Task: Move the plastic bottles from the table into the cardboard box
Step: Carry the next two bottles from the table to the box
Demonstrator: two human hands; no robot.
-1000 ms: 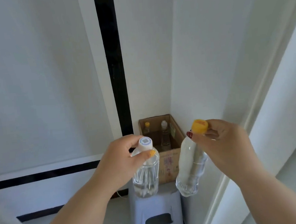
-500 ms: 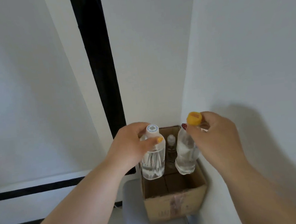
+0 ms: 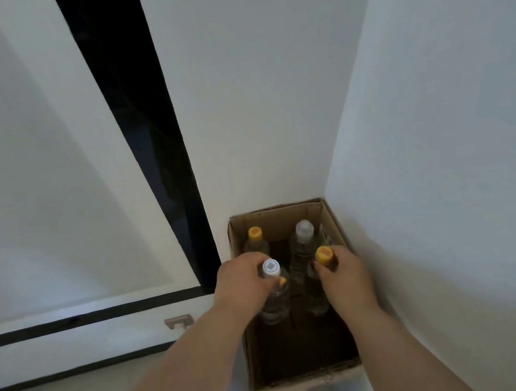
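An open cardboard box (image 3: 306, 386) stands in the wall corner. My left hand (image 3: 243, 283) grips the neck of a clear bottle with a white cap (image 3: 274, 301), held upright inside the box on the left. My right hand (image 3: 341, 277) grips the neck of a clear bottle with a yellow cap (image 3: 317, 296), upright inside the box on the right. At the back of the box stand a yellow-capped bottle (image 3: 255, 241) and a clear-capped bottle (image 3: 302, 244). Whether the held bottles touch the box floor is hidden.
White walls close in behind and to the right of the box. A black vertical strip (image 3: 144, 137) and a white panel with black trim (image 3: 73, 323) lie to the left. The box rests on a pale stool, barely visible at the bottom edge.
Both hands have lowered their bottles from above the rim down into the box. The view has moved closer and now looks more steeply down into it.
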